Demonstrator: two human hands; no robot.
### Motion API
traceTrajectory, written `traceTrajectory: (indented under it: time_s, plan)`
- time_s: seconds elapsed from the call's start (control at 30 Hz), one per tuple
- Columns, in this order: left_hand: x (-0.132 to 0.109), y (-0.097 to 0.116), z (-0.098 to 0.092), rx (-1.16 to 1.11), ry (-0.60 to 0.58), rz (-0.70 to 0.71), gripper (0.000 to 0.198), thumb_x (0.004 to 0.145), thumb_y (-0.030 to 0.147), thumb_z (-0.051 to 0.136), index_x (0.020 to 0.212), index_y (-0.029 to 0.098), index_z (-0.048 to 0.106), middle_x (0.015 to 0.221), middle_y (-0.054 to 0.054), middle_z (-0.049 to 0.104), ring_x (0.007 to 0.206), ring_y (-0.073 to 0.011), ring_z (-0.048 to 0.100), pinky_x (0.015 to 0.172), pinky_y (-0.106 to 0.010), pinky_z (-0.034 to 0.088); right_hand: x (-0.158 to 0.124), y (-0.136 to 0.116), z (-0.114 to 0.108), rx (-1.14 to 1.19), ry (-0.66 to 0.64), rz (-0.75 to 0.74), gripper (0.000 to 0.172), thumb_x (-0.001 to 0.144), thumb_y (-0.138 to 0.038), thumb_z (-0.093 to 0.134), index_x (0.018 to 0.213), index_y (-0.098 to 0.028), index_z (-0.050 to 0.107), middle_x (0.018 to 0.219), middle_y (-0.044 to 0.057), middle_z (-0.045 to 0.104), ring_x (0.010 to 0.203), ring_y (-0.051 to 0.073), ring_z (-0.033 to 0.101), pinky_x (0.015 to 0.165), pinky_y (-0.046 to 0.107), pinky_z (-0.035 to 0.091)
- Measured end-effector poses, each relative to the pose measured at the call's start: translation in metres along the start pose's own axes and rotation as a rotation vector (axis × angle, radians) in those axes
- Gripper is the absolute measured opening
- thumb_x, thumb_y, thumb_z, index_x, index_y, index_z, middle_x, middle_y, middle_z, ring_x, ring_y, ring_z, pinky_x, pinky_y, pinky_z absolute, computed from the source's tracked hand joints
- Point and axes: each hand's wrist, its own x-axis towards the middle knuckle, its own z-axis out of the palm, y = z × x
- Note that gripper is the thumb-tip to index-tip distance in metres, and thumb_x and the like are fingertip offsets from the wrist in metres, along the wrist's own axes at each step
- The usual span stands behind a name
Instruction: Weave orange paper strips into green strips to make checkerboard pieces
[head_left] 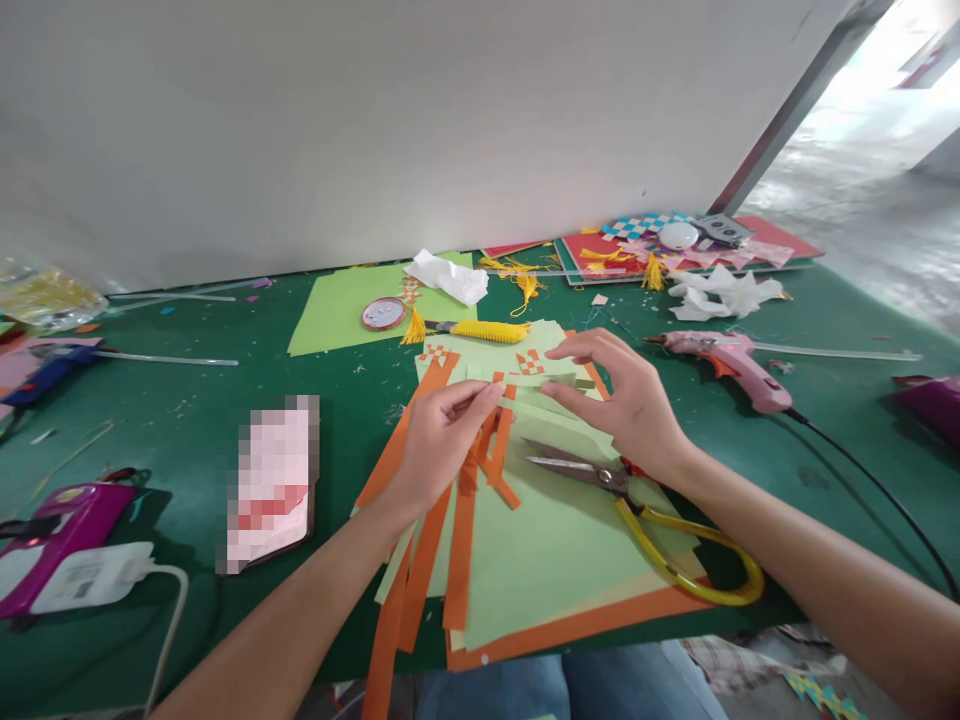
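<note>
My left hand [448, 435] pinches narrow green and orange paper strips between thumb and forefinger, over a stack of paper. Just right of it, my right hand [626, 390] is open, thumb and fingers apart around the free end of a green strip [559, 381]. Whether it touches that strip I cannot tell. Long orange strips [461, 540] fan out below my left hand on the light green sheets [547, 560]. Scissors with yellow handles [615, 485] lie partly opened under my right wrist. A small orange-and-white woven piece [530, 362] lies behind the fingers.
A yellow utility knife [487, 330] and a round tin [383, 314] lie behind the stack. To the right is a pink glue gun [731, 362] with its cord. On the left are a phone [271, 485] and a purple power strip [75, 530]. A white wall [360, 130] rises behind.
</note>
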Motion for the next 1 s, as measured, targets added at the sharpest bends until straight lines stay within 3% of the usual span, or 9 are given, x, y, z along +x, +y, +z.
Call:
traceTrajectory:
  time_s: [0.13,0.27,0.47,0.57,0.7,0.8,0.9,1.0]
  plan:
    - [0.001,-0.002,0.001,-0.085,0.031,-0.038,0.031,0.085,0.047,0.060,0.079,0.019,0.071,0.066,-0.002,0.065,0.060,-0.0161,0.057,0.051,-0.025,0.039,0.001,0.000,-0.002,-0.168,0.104,-0.201,0.006,0.080,-0.021,0.072,0.084,-0.019,0.068,0.088,0.007,0.060,0.087,0.020,0.055,0.081,0.037,0.046]
    - [0.001,-0.002,0.002,-0.156,0.031,-0.070,0.028,0.085,0.045,0.061,0.082,0.019,0.071,0.071,-0.003,0.070,0.066,-0.0187,0.064,0.057,-0.026,0.045,0.000,-0.003,-0.002,-0.196,0.097,-0.322,0.005,0.081,-0.018,0.069,0.078,-0.018,0.066,0.076,0.005,0.059,0.074,0.018,0.051,0.071,0.034,0.045]
    - [0.002,-0.001,0.004,-0.204,0.035,-0.061,0.025,0.085,0.042,0.063,0.078,0.018,0.070,0.075,-0.002,0.070,0.075,-0.0181,0.066,0.068,-0.026,0.046,-0.011,-0.001,0.003,-0.101,-0.127,-0.342,0.007,0.085,-0.019,0.065,0.080,-0.016,0.067,0.061,-0.001,0.060,0.054,0.009,0.049,0.055,0.024,0.041]
    - [0.003,-0.001,0.005,-0.250,0.076,-0.072,0.028,0.084,0.043,0.064,0.072,0.018,0.067,0.072,-0.001,0.065,0.069,-0.0156,0.061,0.064,-0.025,0.044,-0.014,-0.003,0.006,-0.048,-0.298,-0.210,0.013,0.089,-0.023,0.060,0.083,-0.017,0.069,0.064,-0.001,0.065,0.050,0.007,0.049,0.052,0.021,0.040]
    - [0.003,-0.003,0.006,-0.374,0.091,-0.111,0.028,0.084,0.041,0.064,0.070,0.017,0.063,0.068,0.001,0.054,0.064,-0.0116,0.050,0.061,-0.023,0.039,-0.011,-0.012,0.007,0.177,-0.533,0.234,0.027,0.093,-0.034,0.050,0.083,-0.018,0.069,0.054,-0.004,0.059,0.044,0.007,0.047,0.047,0.020,0.039]
    - [0.001,-0.003,0.008,-0.390,0.096,-0.124,0.030,0.084,0.041,0.065,0.065,0.017,0.059,0.063,0.003,0.046,0.061,-0.0100,0.041,0.057,-0.023,0.035,-0.010,-0.017,0.010,0.258,-0.572,0.499,0.032,0.092,-0.044,0.049,0.087,-0.019,0.069,0.048,-0.005,0.053,0.039,0.007,0.041,0.039,0.020,0.034]
    - [-0.001,-0.001,0.010,-0.328,0.102,-0.125,0.034,0.085,0.042,0.064,0.062,0.018,0.055,0.059,0.004,0.037,0.057,-0.0102,0.034,0.054,-0.024,0.031,-0.012,-0.018,0.014,0.261,-0.527,0.534,0.026,0.084,-0.045,0.060,0.085,-0.020,0.069,0.046,-0.006,0.049,0.040,0.008,0.041,0.040,0.020,0.034]
    - [-0.005,0.002,0.012,-0.284,0.062,-0.129,0.034,0.086,0.043,0.062,0.063,0.018,0.056,0.060,0.004,0.038,0.058,-0.0107,0.034,0.054,-0.024,0.031,-0.015,-0.017,0.018,0.278,-0.492,0.488,0.021,0.077,-0.041,0.069,0.077,-0.020,0.067,0.047,-0.006,0.051,0.041,0.008,0.043,0.041,0.020,0.035]
